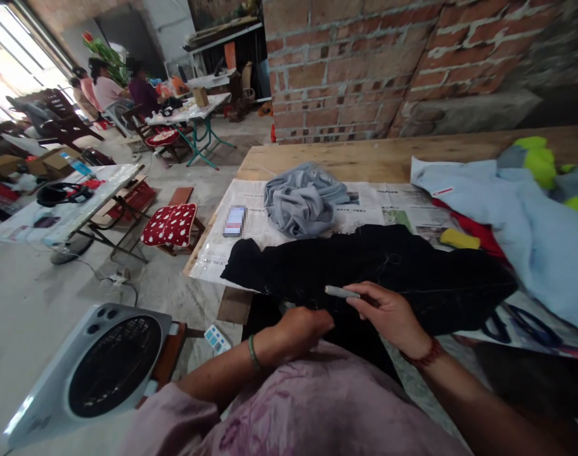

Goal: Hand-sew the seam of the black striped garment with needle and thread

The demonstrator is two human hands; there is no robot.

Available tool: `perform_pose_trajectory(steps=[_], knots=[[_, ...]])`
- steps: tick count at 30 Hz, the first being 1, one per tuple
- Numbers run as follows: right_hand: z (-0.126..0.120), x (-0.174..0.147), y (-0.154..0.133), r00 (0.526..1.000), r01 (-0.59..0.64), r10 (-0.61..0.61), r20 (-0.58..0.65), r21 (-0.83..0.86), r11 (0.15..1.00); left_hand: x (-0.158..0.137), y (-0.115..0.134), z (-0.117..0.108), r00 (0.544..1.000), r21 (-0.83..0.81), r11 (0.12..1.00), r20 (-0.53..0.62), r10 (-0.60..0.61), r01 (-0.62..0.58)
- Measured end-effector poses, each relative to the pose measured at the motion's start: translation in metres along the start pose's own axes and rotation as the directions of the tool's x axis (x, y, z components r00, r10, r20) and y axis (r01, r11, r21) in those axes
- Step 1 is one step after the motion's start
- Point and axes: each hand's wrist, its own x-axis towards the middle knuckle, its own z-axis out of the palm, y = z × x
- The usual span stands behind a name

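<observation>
A piece of black cloth [365, 256], with pale thread bits on it, lies along the table's front edge. My right hand [388, 313] pinches a short grey stick [341, 292] with a pale tip between thumb and fingers, over the cloth; its exact kind cannot be made out. My left hand [308, 324] is closed at the cloth's near edge, and what its fingers hold, if anything, is hidden. Behind the black cloth sit a crumpled grey cloth [301, 199] and a phone [234, 221]. A yellow object [460, 239] rests beside the black cloth's far right part.
Newspaper [374, 196] covers part of the wooden table [279, 161]. Light blue cloth [512, 215] and dark blue handles [536, 324] lie right. At left stand a fan [99, 367], a red spotted stool [170, 226] and another table [108, 180]. People [111, 92] sit farther back.
</observation>
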Motion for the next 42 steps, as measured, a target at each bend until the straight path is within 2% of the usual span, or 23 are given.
perform_pose_trajectory(steps=[1, 3, 5, 8, 10, 13, 14, 16, 18, 19, 21, 23, 24, 26, 28, 30, 32, 33, 35, 37, 38, 39, 42], knots=[[0.001, 0.001, 0.004, 0.999, 0.032, -0.034, -0.026, -0.069, 0.997, -0.004, 0.002, 0.005, 0.994, 0.169, 0.980, 0.053, 0.094, -0.101], [0.004, 0.001, 0.009, 0.993, 0.118, -0.114, 0.032, -0.171, 0.978, -0.008, 0.010, 0.003, 0.963, 0.455, 0.848, 0.135, 0.235, -0.271], [0.006, -0.002, 0.011, 0.968, 0.196, -0.165, 0.186, -0.161, 0.967, -0.006, 0.019, -0.009, 0.950, 0.571, 0.761, 0.146, 0.276, -0.309], [0.005, -0.004, 0.007, 0.926, 0.158, -0.151, 0.345, 0.006, 0.987, 0.004, 0.024, -0.026, 0.968, 0.598, 0.769, 0.050, 0.247, -0.227], [0.002, -0.003, 0.004, 0.966, 0.048, -0.060, 0.251, 0.052, 0.997, 0.009, 0.022, -0.026, 0.974, 0.614, 0.762, 0.057, 0.218, -0.206], [-0.001, 0.001, 0.003, 0.999, 0.012, -0.008, 0.051, -0.090, 0.996, 0.011, 0.020, -0.018, 0.951, 0.625, 0.720, 0.143, 0.274, -0.301], [-0.002, 0.002, 0.003, 0.997, 0.041, -0.031, 0.075, -0.140, 0.989, 0.011, 0.020, -0.016, 0.940, 0.617, 0.714, 0.147, 0.308, -0.330], [-0.004, 0.002, 0.003, 0.964, 0.091, -0.055, 0.260, -0.130, 0.987, 0.014, 0.021, -0.018, 0.931, 0.601, 0.723, 0.105, 0.351, -0.340], [-0.007, 0.001, 0.002, 0.914, 0.025, -0.016, 0.405, -0.017, 1.000, 0.017, 0.022, -0.021, 0.946, 0.597, 0.749, 0.055, 0.320, -0.288], [-0.008, 0.001, 0.002, 0.913, -0.035, 0.021, 0.407, 0.026, 0.999, 0.018, 0.022, -0.021, 0.956, 0.599, 0.756, 0.057, 0.289, -0.265], [-0.009, 0.001, 0.002, 0.959, -0.103, 0.092, 0.267, 0.030, 0.994, 0.018, 0.023, -0.018, 0.960, 0.601, 0.750, 0.139, 0.244, -0.277], [-0.009, 0.003, 0.003, 0.988, -0.070, 0.077, 0.135, -0.054, 0.996, 0.016, 0.026, -0.014, 0.936, 0.578, 0.737, 0.224, 0.270, -0.351], [-0.009, 0.003, 0.004, 0.987, -0.036, 0.049, 0.155, -0.086, 0.996, 0.016, 0.027, -0.013, 0.927, 0.567, 0.734, 0.229, 0.297, -0.375], [-0.009, 0.003, 0.004, 0.938, -0.005, 0.020, 0.345, -0.045, 0.999, 0.017, 0.029, -0.015, 0.930, 0.570, 0.738, 0.173, 0.323, -0.362], [-0.010, 0.003, 0.002, 0.884, -0.095, 0.052, 0.464, 0.069, 0.993, 0.020, 0.028, -0.018, 0.952, 0.575, 0.765, 0.095, 0.291, -0.291], [-0.010, 0.003, 0.001, 0.923, -0.182, 0.132, 0.362, 0.108, 0.977, 0.021, 0.026, -0.019, 0.960, 0.551, 0.788, 0.107, 0.258, -0.273], [-0.010, 0.005, 0.000, 0.974, -0.172, 0.167, 0.150, 0.025, 0.985, 0.021, 0.026, -0.018, 0.948, 0.509, 0.799, 0.163, 0.274, -0.319], [-0.009, 0.005, 0.000, 0.984, -0.147, 0.150, 0.100, -0.036, 0.989, 0.020, 0.026, -0.018, 0.941, 0.488, 0.804, 0.170, 0.294, -0.339], [-0.009, 0.005, 0.001, 0.974, -0.098, 0.113, 0.194, -0.086, 0.991, 0.022, 0.025, -0.019, 0.936, 0.458, 0.818, 0.125, 0.329, -0.348], [-0.009, 0.004, 0.001, 0.916, -0.135, 0.123, 0.381, 0.004, 0.991, 0.024, 0.024, -0.021, 0.943, 0.439, 0.839, 0.064, 0.328, -0.322], [-0.010, 0.003, 0.002, 0.902, -0.182, 0.139, 0.410, 0.067, 0.981, 0.025, 0.022, -0.023, 0.945, 0.425, 0.849, 0.057, 0.321, -0.314], [-0.012, 0.003, 0.003, 0.912, -0.225, 0.167, 0.374, 0.117, 0.967, 0.026, 0.021, -0.023, 0.945, 0.406, 0.856, 0.070, 0.319, -0.319], [-0.015, 0.005, 0.005, 0.971, -0.234, 0.227, 0.076, 0.098, 0.967, 0.027, 0.019, -0.022, 0.916, 0.325, 0.856, 0.149, 0.373, -0.401]])
